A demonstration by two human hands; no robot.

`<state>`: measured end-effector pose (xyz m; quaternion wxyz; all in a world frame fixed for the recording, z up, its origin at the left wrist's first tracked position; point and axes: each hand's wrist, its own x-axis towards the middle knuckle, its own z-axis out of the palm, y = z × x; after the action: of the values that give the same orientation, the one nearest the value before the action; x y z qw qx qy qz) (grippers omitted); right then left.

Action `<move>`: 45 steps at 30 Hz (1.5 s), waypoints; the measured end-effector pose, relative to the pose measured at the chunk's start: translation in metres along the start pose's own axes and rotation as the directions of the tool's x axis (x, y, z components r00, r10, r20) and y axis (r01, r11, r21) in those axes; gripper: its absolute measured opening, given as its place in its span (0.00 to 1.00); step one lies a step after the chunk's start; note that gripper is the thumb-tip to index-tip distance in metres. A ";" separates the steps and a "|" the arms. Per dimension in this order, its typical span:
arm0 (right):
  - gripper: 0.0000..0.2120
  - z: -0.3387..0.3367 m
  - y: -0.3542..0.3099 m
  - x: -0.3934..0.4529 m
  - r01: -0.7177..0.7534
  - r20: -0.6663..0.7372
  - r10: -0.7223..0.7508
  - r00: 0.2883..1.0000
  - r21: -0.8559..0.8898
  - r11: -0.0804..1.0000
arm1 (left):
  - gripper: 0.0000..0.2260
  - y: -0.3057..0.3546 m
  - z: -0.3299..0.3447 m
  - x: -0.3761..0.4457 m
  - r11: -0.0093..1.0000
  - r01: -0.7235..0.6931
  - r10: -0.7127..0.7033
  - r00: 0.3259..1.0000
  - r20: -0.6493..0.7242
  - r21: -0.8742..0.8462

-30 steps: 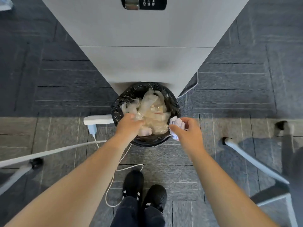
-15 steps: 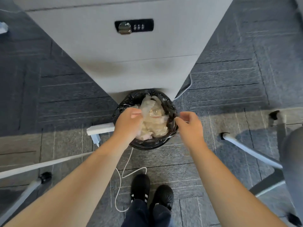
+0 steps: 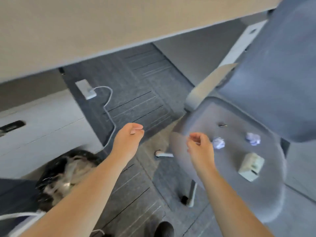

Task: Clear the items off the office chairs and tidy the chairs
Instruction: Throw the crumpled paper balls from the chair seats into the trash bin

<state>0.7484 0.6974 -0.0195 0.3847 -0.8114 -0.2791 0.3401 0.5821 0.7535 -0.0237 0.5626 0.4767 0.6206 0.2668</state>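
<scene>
A grey-blue office chair point(image 3: 213, 170) stands at the right, its seat facing me. On the seat lie two crumpled paper balls point(image 3: 218, 142) point(image 3: 253, 138), a small dark clip point(image 3: 222, 125) and a pale boxy adapter point(image 3: 250, 166). My right hand point(image 3: 200, 146) hovers over the seat's left edge, just left of the nearer paper ball, fingers loosely curled and holding nothing. My left hand point(image 3: 128, 141) hangs above the carpet, empty, fingers drawn together. The black-lined waste bin point(image 3: 56, 177), full of crumpled plastic, sits at the lower left.
A desk top point(image 3: 85, 31) spans the upper frame. A white drawer cabinet point(image 3: 42, 127) stands at the left behind the bin. A white power strip point(image 3: 85, 88) and its cable point(image 3: 110, 113) lie on the grey carpet. Chair legs and a caster point(image 3: 186, 199) reach under the seat.
Both hands have left the bin and swung right toward the chair. The paper ball in my right hand is gone. My view has turned from the bin to the chair seat.
</scene>
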 end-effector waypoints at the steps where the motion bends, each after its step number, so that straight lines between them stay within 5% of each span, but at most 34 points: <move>1: 0.07 -0.022 0.007 0.005 -0.025 -0.036 0.025 0.999 0.003 1.000 | 0.06 0.009 0.020 -0.002 1.000 -0.015 0.014 0.999 0.042 0.024; 10: 0.15 -0.158 0.095 0.084 -0.158 -0.156 0.157 0.975 0.004 0.987 | 0.12 0.026 0.211 0.006 0.961 -0.046 -0.039 0.954 0.298 0.272; 20: 0.25 -0.137 0.158 0.205 -0.003 0.216 0.047 0.975 -0.200 0.980 | 0.12 -0.007 0.304 0.080 0.943 0.108 -0.149 0.983 0.109 0.314; 26: 0.25 -0.107 0.183 0.228 -0.013 0.276 0.092 0.957 -0.275 0.961 | 0.12 -0.024 0.316 0.101 0.935 0.154 -0.183 0.981 0.062 0.320; 37: 0.22 -0.218 0.163 0.249 -0.177 -0.029 0.175 0.984 -0.092 0.980 | 0.11 0.027 0.377 0.110 0.940 0.061 -0.133 0.972 0.196 0.335; 45: 0.24 -0.288 0.192 0.250 -0.357 -0.332 0.359 0.872 0.068 0.932 | 0.13 0.052 0.474 0.117 0.893 -0.099 -0.099 0.908 0.407 0.438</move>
<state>1.1594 0.6457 -0.1244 0.3591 -0.8945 -0.0530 0.2612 1.0594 0.7819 -0.1370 0.5568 0.6393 0.5302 0.0077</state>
